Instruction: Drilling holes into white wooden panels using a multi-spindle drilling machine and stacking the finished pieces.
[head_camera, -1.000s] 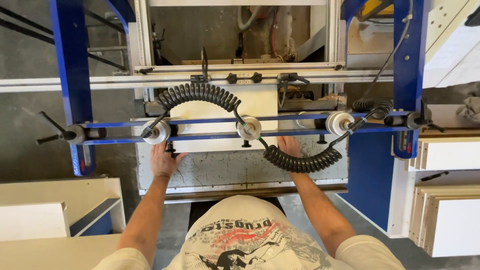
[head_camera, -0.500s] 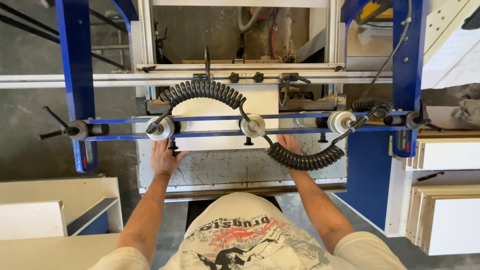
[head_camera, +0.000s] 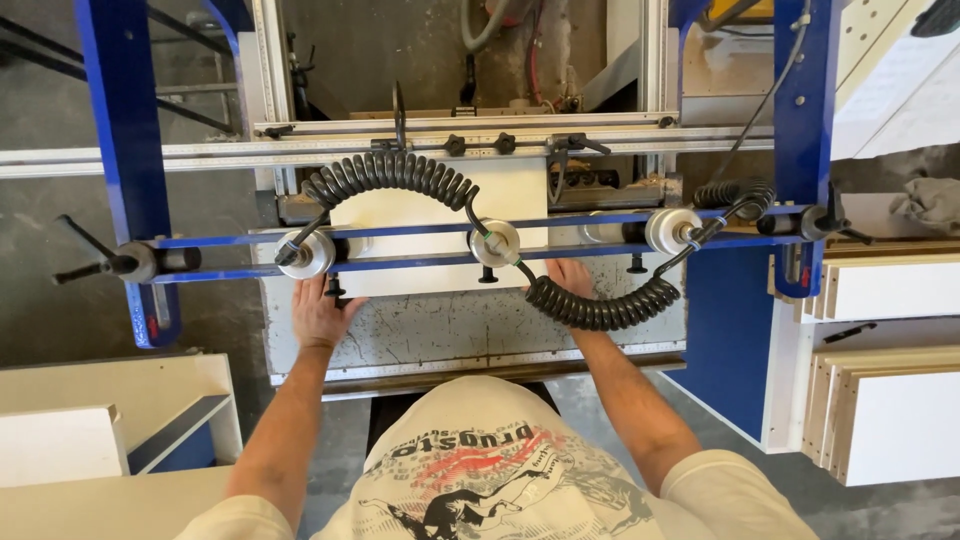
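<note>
Our left hand (head_camera: 322, 312) lies flat with the fingers spread, pressed against the near left corner of the pale board (head_camera: 440, 215), the thumb pointing right along its near edge; our right hand (head_camera: 570, 277) reaches to the board's near right corner, and since the black coiled hose (head_camera: 600, 305) hangs across its fingers we cannot tell whether it is spread or gripping. The board lies on the speckled grey worktop (head_camera: 470, 330) of the machine, slid under the two blue rails (head_camera: 420, 245) and reaching back toward the metal fence (head_camera: 500, 135); we see its near edge just beyond our fingertips. Three white rollers ride on the rails: the left roller (head_camera: 305, 254) just above our left hand, the middle roller (head_camera: 495, 243) over the board, the right roller (head_camera: 672, 230) out past our right hand. A second coiled hose (head_camera: 390, 175) arches over the board's far part. Blue uprights (head_camera: 125, 170) frame the machine; stacked white panels (head_camera: 890, 400) stand at the right, well apart from our hands.
</note>
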